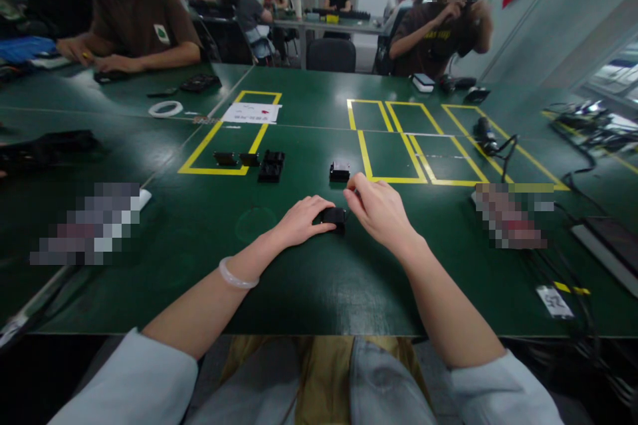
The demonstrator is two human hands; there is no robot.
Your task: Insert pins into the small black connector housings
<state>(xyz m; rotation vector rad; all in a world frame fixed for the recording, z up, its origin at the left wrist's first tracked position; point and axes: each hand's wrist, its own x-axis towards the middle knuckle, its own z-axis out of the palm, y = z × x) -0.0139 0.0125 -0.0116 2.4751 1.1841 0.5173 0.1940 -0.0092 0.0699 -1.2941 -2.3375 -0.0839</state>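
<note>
My left hand (pixel 308 218) grips a small black block-shaped part (pixel 333 216) against the green table, thumb on the near side and fingers on the far side. Close by on the right, my right hand (pixel 376 206) is closed, with thumb and index finger pinched together; what sits between them, if anything, is too small to make out. Just beyond both hands lies another small black part (pixel 339 171) with a shiny top. Further left are a black bracket-like piece (pixel 272 166) and two thin black pieces, one upright (pixel 249 159) and one beside it (pixel 225 158).
Yellow tape frames (pixel 369 156) mark the green table (pixel 299 292). A paper sheet (pixel 252 113) and a white ring (pixel 166 109) lie further back. Cables and a dark device (pixel 486 136) are at the right. Blurred-out devices flank both arms. Several people sit around.
</note>
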